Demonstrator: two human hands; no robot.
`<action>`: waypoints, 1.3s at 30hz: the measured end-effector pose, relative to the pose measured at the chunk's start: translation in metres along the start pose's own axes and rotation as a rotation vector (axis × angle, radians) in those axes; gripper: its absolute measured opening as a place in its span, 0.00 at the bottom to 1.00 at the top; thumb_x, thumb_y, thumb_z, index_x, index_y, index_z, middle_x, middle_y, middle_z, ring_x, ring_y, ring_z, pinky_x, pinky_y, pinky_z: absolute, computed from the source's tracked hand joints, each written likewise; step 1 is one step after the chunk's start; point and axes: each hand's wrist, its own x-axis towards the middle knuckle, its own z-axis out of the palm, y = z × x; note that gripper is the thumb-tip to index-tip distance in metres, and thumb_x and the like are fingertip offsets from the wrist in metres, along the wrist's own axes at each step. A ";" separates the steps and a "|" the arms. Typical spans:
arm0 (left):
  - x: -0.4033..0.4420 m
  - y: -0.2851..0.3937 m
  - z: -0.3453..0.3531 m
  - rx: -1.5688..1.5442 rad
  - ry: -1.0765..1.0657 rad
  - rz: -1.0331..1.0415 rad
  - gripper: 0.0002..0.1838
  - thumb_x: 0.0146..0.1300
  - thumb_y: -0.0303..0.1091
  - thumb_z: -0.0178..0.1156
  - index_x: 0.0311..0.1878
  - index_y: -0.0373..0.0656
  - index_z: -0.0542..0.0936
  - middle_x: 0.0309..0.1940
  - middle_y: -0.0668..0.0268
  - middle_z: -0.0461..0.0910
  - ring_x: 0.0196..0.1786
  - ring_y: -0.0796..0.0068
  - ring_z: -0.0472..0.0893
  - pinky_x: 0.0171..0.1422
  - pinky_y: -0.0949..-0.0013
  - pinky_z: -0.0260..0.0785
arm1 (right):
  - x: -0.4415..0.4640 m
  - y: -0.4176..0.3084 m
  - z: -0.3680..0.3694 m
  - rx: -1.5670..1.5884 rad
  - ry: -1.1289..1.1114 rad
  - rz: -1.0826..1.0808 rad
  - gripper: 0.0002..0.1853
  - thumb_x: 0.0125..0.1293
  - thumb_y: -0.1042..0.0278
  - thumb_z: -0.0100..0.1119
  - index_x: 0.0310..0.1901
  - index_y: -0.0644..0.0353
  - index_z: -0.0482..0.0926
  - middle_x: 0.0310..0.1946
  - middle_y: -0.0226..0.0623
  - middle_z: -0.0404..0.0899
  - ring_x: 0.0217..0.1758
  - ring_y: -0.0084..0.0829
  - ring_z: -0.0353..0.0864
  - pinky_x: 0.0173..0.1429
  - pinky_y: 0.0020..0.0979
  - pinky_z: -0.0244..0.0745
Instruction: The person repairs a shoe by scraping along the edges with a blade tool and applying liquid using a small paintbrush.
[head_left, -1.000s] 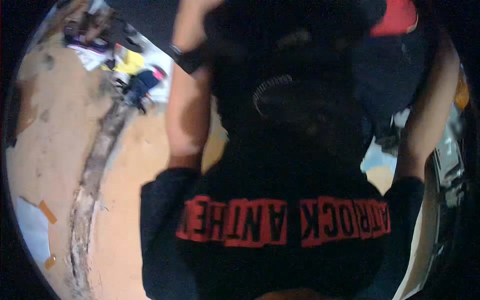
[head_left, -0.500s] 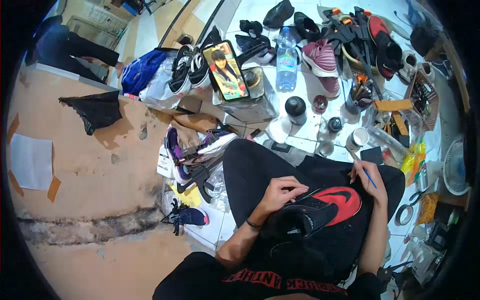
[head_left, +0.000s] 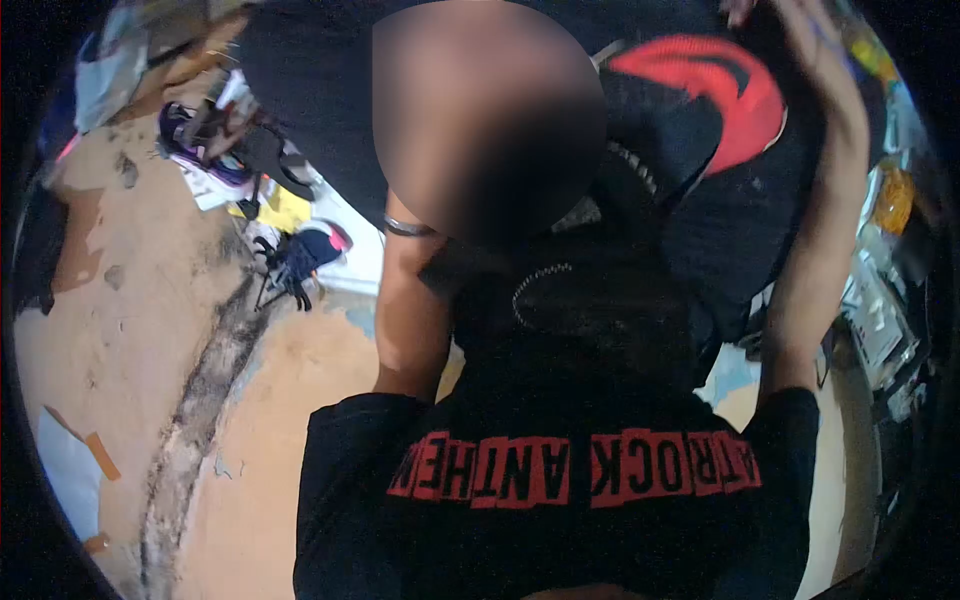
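A black shoe with a red panel lies at the upper right, over my dark-clothed lap. My left hand falls inside a blurred patch, so its fingers and anything in them cannot be made out; a dark band circles that wrist. At the top edge, right of the shoe's red panel, only a small smeared part of my right hand shows. Whether it holds anything is unclear. My black shirt with red lettering fills the lower middle.
At the left, a dark blue shoe with a pink patch lies near a yellow piece and a purple-and-white shoe. White paper is taped to the stained tan wall. An orange bag is at the right.
The view has swung steeply down from the wide floor scene of half a second ago, so my shirt fills more of it. My hands and the shoe now appear near the top.
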 end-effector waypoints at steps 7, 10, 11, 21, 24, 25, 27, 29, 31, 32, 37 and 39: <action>-0.001 -0.001 0.001 -0.108 0.035 -0.183 0.18 0.72 0.34 0.65 0.26 0.39 0.75 0.23 0.71 0.76 0.24 0.86 0.76 0.28 0.79 0.72 | 0.008 0.030 -0.002 -0.129 -0.017 0.031 0.28 0.83 0.51 0.43 0.31 0.66 0.80 0.27 0.37 0.83 0.35 0.28 0.84 0.48 0.31 0.77; -0.001 0.002 0.002 -0.085 0.039 -0.222 0.21 0.77 0.37 0.57 0.25 0.39 0.73 0.22 0.70 0.73 0.25 0.83 0.74 0.29 0.76 0.72 | 0.010 0.017 -0.001 -0.081 0.011 0.076 0.28 0.81 0.52 0.47 0.30 0.67 0.80 0.26 0.37 0.83 0.33 0.27 0.83 0.45 0.30 0.77; -0.001 0.003 0.003 -0.056 0.033 -0.260 0.22 0.80 0.37 0.53 0.26 0.37 0.72 0.23 0.69 0.72 0.26 0.82 0.74 0.29 0.75 0.72 | 0.010 0.013 0.000 -0.092 0.029 0.084 0.28 0.81 0.52 0.48 0.29 0.68 0.80 0.26 0.38 0.83 0.32 0.27 0.83 0.44 0.30 0.77; 0.001 0.003 -0.001 0.113 0.016 -0.179 0.23 0.74 0.37 0.61 0.20 0.41 0.72 0.18 0.72 0.73 0.23 0.85 0.73 0.29 0.75 0.64 | 0.006 0.023 0.000 -0.176 0.002 0.034 0.29 0.82 0.50 0.44 0.30 0.65 0.80 0.26 0.36 0.82 0.35 0.29 0.83 0.48 0.31 0.76; -0.001 0.011 0.000 0.150 0.029 -0.226 0.22 0.72 0.42 0.64 0.22 0.41 0.76 0.18 0.73 0.74 0.23 0.85 0.75 0.30 0.77 0.65 | 0.001 0.021 0.007 -0.035 0.109 0.108 0.24 0.79 0.52 0.50 0.36 0.66 0.82 0.29 0.41 0.85 0.33 0.35 0.84 0.43 0.36 0.79; -0.001 0.015 0.004 0.061 0.057 -0.260 0.22 0.72 0.42 0.65 0.22 0.40 0.78 0.19 0.73 0.75 0.24 0.86 0.76 0.29 0.77 0.68 | -0.005 0.010 0.015 0.042 0.232 0.277 0.19 0.78 0.56 0.55 0.41 0.67 0.82 0.33 0.48 0.87 0.34 0.43 0.87 0.41 0.40 0.81; -0.001 0.007 0.006 0.065 0.062 -0.220 0.21 0.73 0.43 0.63 0.24 0.41 0.79 0.19 0.74 0.75 0.24 0.86 0.77 0.29 0.78 0.69 | 0.005 0.016 -0.001 -0.193 -0.042 0.070 0.27 0.83 0.52 0.43 0.31 0.65 0.79 0.28 0.37 0.81 0.38 0.29 0.82 0.52 0.30 0.75; 0.000 0.010 0.004 -0.029 -0.016 -0.189 0.21 0.75 0.42 0.60 0.27 0.39 0.77 0.20 0.73 0.72 0.25 0.86 0.75 0.29 0.78 0.69 | 0.005 0.024 -0.001 -0.103 -0.054 0.111 0.26 0.84 0.55 0.43 0.32 0.65 0.79 0.29 0.35 0.81 0.39 0.28 0.82 0.52 0.30 0.75; 0.000 0.010 0.002 -0.029 -0.056 -0.171 0.21 0.78 0.41 0.57 0.28 0.38 0.75 0.22 0.73 0.72 0.26 0.86 0.73 0.30 0.77 0.70 | 0.006 0.024 -0.001 -0.147 -0.074 0.052 0.25 0.83 0.54 0.45 0.32 0.65 0.80 0.30 0.34 0.82 0.39 0.27 0.82 0.52 0.30 0.75; 0.000 0.010 0.000 -0.017 -0.085 -0.188 0.20 0.79 0.41 0.53 0.30 0.38 0.74 0.24 0.71 0.72 0.27 0.84 0.73 0.32 0.76 0.69 | 0.006 0.019 0.002 -0.147 -0.064 0.074 0.25 0.82 0.54 0.46 0.32 0.65 0.80 0.30 0.34 0.83 0.39 0.27 0.82 0.51 0.30 0.75; 0.000 0.005 0.000 0.028 -0.165 -0.151 0.18 0.82 0.42 0.49 0.37 0.39 0.74 0.29 0.70 0.75 0.29 0.84 0.72 0.35 0.77 0.67 | 0.006 0.013 0.006 -0.277 -0.067 0.030 0.23 0.80 0.57 0.49 0.32 0.66 0.83 0.28 0.38 0.85 0.36 0.28 0.83 0.47 0.33 0.76; -0.001 0.006 0.002 -0.030 -0.133 -0.213 0.17 0.82 0.41 0.49 0.38 0.40 0.76 0.30 0.71 0.76 0.31 0.85 0.74 0.36 0.79 0.69 | 0.007 0.000 0.008 -0.221 -0.036 0.015 0.22 0.79 0.58 0.51 0.32 0.67 0.82 0.28 0.40 0.84 0.35 0.31 0.83 0.46 0.34 0.76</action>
